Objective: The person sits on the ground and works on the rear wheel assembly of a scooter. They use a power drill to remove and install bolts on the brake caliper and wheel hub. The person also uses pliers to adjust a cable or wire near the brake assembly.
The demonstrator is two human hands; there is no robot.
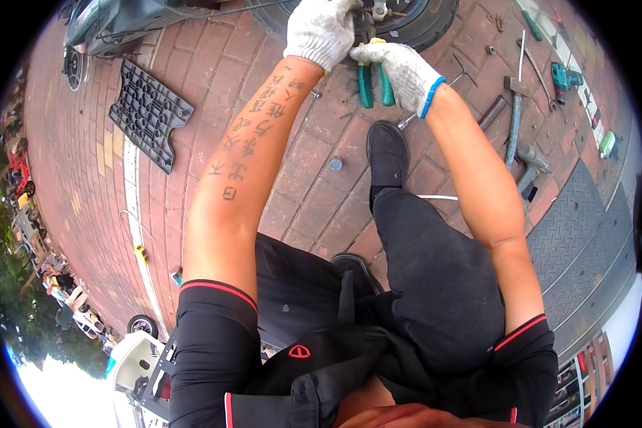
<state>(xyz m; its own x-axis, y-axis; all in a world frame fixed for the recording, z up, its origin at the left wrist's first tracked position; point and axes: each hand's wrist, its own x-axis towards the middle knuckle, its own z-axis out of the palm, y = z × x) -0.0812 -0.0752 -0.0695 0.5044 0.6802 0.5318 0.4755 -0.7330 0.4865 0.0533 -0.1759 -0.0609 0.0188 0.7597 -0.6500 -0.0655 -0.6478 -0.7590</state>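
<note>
At the top of the head view, my right hand [404, 73] wears a white knit glove with a blue cuff and closes round pliers [365, 87] with green handles. The jaws of the pliers point up toward the hub of a wheel with a black tyre [439, 27]. Close beside them, my left hand [319, 32], also in a white glove, is bent at the wheel's hub with its fingers closed. What lies in those fingers is hidden. Metal hub parts [381, 10] show between the hands and the tyre.
A black ribbed plastic panel [150, 114] lies on the brick paving at left. To the right are a hammer [515, 118], a green power drill [563, 80], a grey air tool [533, 160], a wrench [546, 78] and a spray can [607, 145]. A small round cap [336, 164] sits near my shoe.
</note>
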